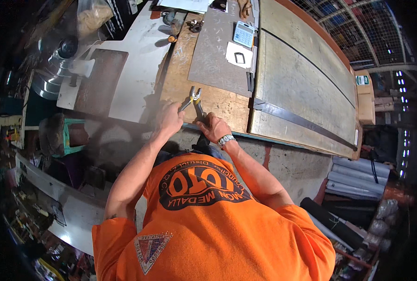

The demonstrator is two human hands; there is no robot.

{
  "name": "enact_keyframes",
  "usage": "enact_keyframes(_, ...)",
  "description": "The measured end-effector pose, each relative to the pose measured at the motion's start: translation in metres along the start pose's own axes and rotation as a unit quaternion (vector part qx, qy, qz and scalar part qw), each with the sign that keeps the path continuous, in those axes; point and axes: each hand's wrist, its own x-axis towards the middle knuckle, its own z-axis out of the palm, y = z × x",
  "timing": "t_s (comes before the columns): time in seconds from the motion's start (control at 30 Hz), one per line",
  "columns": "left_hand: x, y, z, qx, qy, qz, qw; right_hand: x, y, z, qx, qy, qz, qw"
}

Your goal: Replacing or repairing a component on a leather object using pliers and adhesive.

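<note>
A pair of pliers [196, 96] with dark and yellow handles is held over the wooden worktop [227, 105], its jaws parted and pointing away from me. My left hand [172, 118] is closed on one handle. The other handle is gripped by my right hand [214, 128], which has a metal watch [226, 139] at its wrist. Both handles are spread wide apart. My hands are near the front edge of the worktop.
Beyond the pliers lies a grey sheet [220, 61] with a light blue calculator [244, 34] and white paper [234, 60]. A raised board [302, 79] with a metal strip [307, 124] is at the right. A fan [53, 70] stands left; rolls [358, 180] lie lower right.
</note>
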Motion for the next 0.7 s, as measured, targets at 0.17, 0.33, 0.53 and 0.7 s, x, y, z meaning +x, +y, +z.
enact_keyframes(0.17,0.024,0.008,-0.016,0.089,-0.091,0.07,0.989,-0.004,-0.002,0.02,0.038,-0.027,0.003,0.999)
enact_keyframes(0.33,0.054,-0.006,-0.016,0.155,-0.019,0.216,0.964,-0.029,0.003,0.037,0.097,0.002,-0.049,0.994)
enact_keyframes(0.53,0.019,-0.007,0.008,-0.021,-0.007,0.144,0.989,-0.073,0.041,0.041,0.183,0.051,0.014,0.982)
enact_keyframes(0.7,0.014,0.005,-0.003,0.06,-0.089,0.118,0.987,-0.088,0.078,0.047,0.209,0.066,0.028,0.975)
